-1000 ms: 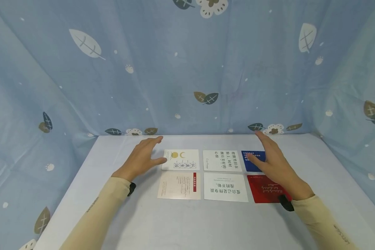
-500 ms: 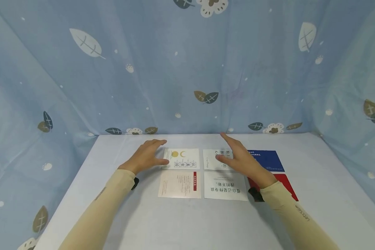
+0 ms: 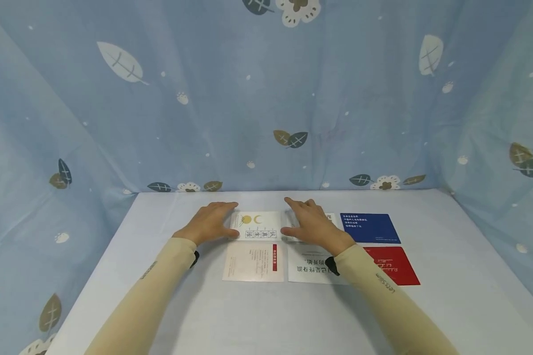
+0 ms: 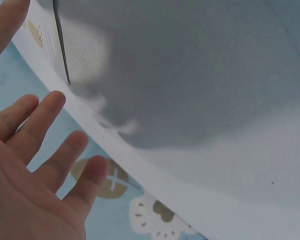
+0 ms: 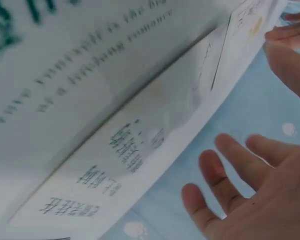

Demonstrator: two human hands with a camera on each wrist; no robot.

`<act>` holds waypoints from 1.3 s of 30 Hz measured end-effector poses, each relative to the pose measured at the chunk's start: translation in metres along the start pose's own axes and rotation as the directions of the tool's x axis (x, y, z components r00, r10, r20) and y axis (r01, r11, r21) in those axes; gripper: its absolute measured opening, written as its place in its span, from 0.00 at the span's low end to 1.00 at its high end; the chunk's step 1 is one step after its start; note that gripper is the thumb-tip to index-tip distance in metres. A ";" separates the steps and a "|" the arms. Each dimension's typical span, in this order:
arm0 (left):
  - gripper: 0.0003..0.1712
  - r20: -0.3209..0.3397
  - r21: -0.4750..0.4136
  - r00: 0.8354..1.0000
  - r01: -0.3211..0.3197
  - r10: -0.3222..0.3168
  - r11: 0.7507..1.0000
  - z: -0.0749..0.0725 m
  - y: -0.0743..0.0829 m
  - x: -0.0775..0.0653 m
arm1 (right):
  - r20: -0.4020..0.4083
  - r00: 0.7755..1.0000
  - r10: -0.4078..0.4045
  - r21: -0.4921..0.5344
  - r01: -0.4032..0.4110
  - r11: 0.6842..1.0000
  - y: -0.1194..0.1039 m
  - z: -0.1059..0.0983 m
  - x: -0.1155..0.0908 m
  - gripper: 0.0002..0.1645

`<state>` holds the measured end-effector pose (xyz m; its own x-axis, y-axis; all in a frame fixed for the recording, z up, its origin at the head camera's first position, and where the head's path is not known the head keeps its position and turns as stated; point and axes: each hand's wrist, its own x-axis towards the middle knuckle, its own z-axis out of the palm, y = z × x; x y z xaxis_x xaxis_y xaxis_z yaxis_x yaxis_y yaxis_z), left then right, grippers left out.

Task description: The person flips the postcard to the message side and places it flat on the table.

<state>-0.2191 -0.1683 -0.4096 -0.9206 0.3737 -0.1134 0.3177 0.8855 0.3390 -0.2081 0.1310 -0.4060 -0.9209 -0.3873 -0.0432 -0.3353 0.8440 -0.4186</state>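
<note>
Six-card layout aside, the nearest card to my left hand (image 3: 209, 222) is a white card with a yellow sun and moon (image 3: 253, 224), flat on the table. That hand is held at its left side, thumb and fingers spread apart. Over the white card with green writing (image 5: 125, 150) hovers my right hand (image 3: 313, 224), fingers spread and holding nothing; it hides much of that card in the head view. In the left wrist view the left palm and loose fingers (image 4: 50, 165) show no object in them.
In the front row lie a pale pink card (image 3: 253, 264), another white card (image 3: 308, 271) partly under the right forearm, and a red card (image 3: 395, 266). A blue card (image 3: 370, 228) lies at the back right. A blue patterned curtain (image 3: 231, 98) stands behind the white table (image 3: 231, 315).
My right hand has moved left, from over the blue and red cards to the back middle card, uncovering the blue card. My left hand has shifted slightly right. The cards stay in place.
</note>
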 end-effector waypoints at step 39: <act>0.47 -0.001 0.019 0.995 0.100 -0.100 0.995 0.003 0.006 0.006 | 0.015 1.000 0.011 -0.061 -0.010 0.998 -0.021 0.024 0.022 0.57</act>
<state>-0.2219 -0.1603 -0.4116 -0.9479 0.2833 -0.1459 0.2285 0.9233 0.3086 -0.2163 0.0956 -0.4194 -0.9214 -0.3838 -0.0609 -0.3379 0.8686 -0.3625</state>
